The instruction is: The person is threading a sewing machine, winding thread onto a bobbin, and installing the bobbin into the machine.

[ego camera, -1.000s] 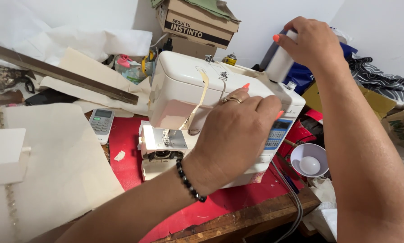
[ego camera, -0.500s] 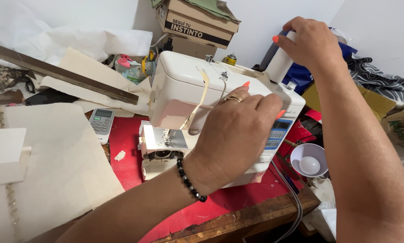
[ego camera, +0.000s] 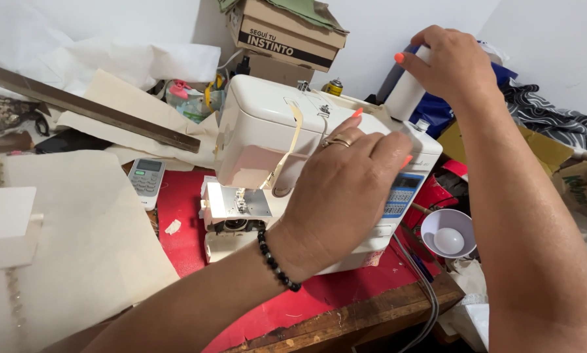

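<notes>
A: Spool (ego camera: 406, 91) at upper right of frame, over the machine's (ego camera: 260, 124) right end. Right hand (ego camera: 451, 64) wrapped round its top, fingers curled shut on it.

B: Left hand (ego camera: 345, 189)?

A: Centre frame, laid on the machine top, fingers together and bent, tips near the spool base. Pinching anything? Cannot tell.

B: Handling?

A: Probably light, stiff core, smooth white thread winding, a bit slippery. Best gripped round the barrel, not by loose thread. Machine looks heavy, hard-shelled, steady on the red table (ego camera: 175, 216).

B: Clutter?

A: Remote (ego camera: 145, 178) at left, cardboard box (ego camera: 287, 33) top centre, white bowl (ego camera: 448, 233) lower right.
</notes>
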